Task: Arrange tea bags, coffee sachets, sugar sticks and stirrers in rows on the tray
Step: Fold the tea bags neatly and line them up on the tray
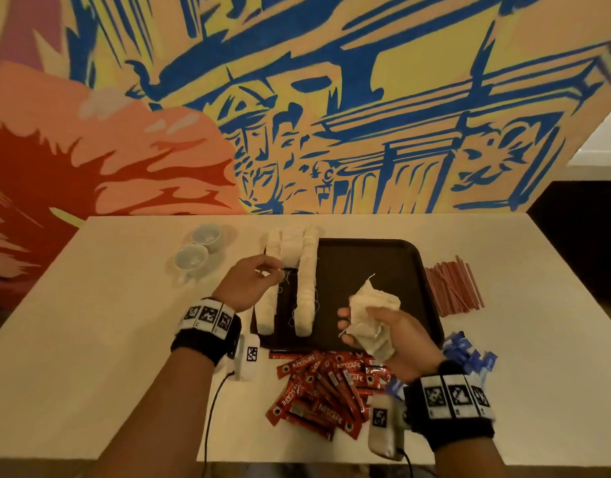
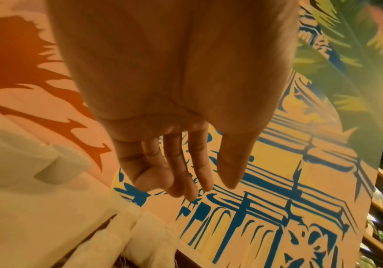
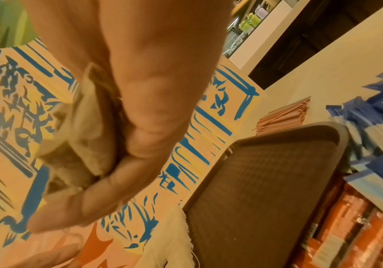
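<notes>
Tea bags going down in rows; the rest not yet started.

The tea bags (image 1: 305,281) lie in long pale rows along the left part of the dark tray (image 1: 376,257), one row at or over its left rim, and the right hand (image 1: 383,336) clutches a further bunch of them over the tray, fingers curled round. The left hand (image 1: 252,281) hovers by the rows, fingertips drawn together, perhaps on a string; I cannot tell for sure. By my reckoning only the tea is under way: the coffee sachets (image 1: 324,384), blue sugar sticks (image 1: 469,353) and stirrers (image 1: 452,288) lie heaped on the table (image 1: 90,322) off the tray. Two cups (image 1: 198,250) stand apart. The wrist views are blurred.
</notes>
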`<state>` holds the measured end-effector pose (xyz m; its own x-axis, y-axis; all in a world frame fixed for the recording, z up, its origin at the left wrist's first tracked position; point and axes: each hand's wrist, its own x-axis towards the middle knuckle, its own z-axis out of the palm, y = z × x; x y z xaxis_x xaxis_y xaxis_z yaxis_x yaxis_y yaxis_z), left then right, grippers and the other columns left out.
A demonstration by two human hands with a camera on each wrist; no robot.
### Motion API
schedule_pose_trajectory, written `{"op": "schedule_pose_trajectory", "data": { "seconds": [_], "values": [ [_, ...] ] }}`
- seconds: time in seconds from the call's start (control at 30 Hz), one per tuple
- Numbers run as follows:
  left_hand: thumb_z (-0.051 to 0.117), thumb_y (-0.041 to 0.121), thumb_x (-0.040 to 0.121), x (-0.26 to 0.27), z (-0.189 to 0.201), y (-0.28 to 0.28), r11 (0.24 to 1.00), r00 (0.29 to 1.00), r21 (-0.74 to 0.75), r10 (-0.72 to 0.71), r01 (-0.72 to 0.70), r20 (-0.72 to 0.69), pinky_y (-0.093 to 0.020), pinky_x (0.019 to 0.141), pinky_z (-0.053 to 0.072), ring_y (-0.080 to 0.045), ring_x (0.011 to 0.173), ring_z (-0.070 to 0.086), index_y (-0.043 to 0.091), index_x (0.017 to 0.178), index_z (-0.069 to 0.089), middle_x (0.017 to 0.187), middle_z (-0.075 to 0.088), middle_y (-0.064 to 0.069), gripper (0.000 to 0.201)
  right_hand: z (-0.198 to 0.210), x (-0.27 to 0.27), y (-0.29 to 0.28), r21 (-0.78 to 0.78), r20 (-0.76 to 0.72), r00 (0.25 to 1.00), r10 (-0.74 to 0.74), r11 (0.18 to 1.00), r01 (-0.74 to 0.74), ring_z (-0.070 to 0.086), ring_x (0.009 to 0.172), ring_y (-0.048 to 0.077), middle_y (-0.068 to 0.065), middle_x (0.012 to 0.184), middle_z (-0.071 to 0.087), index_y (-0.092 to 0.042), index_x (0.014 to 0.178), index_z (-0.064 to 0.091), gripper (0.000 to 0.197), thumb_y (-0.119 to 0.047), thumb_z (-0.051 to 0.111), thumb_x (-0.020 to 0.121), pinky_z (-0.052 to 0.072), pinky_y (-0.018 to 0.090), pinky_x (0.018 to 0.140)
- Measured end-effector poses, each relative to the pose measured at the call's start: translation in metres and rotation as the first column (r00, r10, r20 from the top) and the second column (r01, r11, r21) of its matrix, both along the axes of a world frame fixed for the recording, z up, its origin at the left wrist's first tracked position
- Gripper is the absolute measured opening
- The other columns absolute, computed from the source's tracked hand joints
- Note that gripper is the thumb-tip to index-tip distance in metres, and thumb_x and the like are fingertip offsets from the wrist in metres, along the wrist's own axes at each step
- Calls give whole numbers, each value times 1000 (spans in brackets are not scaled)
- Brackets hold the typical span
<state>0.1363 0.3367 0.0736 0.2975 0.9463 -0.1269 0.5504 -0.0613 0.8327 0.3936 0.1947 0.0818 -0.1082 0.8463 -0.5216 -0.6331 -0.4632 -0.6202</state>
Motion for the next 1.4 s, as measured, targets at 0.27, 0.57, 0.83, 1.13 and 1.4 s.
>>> {"op": "schedule_pose_trajectory", "data": {
  "seconds": [0.27,0.57,0.83,1.13,1.4],
  "values": [
    [62,29,98,22,5,-105,989,972,-146,5,29,233,-24,59,49,-4,81,66,27,112,72,103,73,7,17,2,-15,-37,69,180,983,45,996,-58,69,70,28,22,105,71,1,123,65,31,-19,62,99,57,34,56],
    [78,39,84,38,10,-148,968,937,-194,-83,156,339,-32,88,55,-17,98,72,22,113,71,103,76,-3,34,9,-31,-49,255,476,879,-22,960,-114,74,96,27,13,103,77,-4,109,74,22,-17,73,91,59,37,81],
    [76,25,89,37,17,-144,979,952,-179,-43,101,303,-26,66,53,-14,75,69,16,105,70,86,76,-9,20,18,-28,-47,335,521,848,-93,937,-102,75,84,20,9,98,78,-3,106,74,22,-18,75,89,57,27,69],
    [64,12,97,23,35,-132,996,920,-89,23,13,391,-22,61,50,-11,71,64,12,108,73,85,76,-7,14,18,-16,-43,333,552,828,-103,937,-106,75,82,16,8,99,77,-6,109,70,29,-9,80,82,57,21,59],
    [66,29,96,20,25,-115,985,958,-12,170,-172,229,-34,101,48,-12,112,61,26,126,66,122,67,11,29,20,-17,-41,305,601,797,59,905,-296,73,98,12,-3,100,77,-16,111,70,33,-12,82,80,56,25,80]
  ]
}}
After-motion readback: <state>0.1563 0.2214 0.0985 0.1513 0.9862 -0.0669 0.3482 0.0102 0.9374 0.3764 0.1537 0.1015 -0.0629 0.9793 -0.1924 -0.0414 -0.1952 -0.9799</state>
